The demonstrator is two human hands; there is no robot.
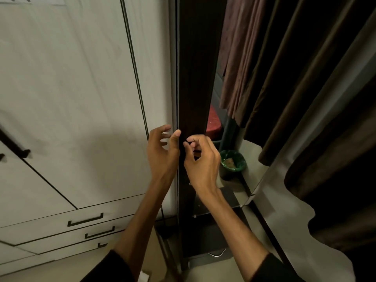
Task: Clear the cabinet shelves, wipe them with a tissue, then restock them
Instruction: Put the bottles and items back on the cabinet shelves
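Note:
A tall, narrow dark wooden cabinet door (197, 82) stands edge-on in the middle of the view, beside a white wardrobe (71, 88). My left hand (162, 151) is at the door's left edge, fingers spread and thumb resting on the dark wood. My right hand (201, 159) is curled against the door's front at the same height; its fingertips pinch at something small that I cannot make out. The cabinet's shelves are hidden behind the door.
The white wardrobe has drawers with dark handles (85, 220) at the lower left. A green-lined bin (233, 161) and a red round object (213, 121) sit to the right of the door. Dark brown curtains (305, 88) hang on the right.

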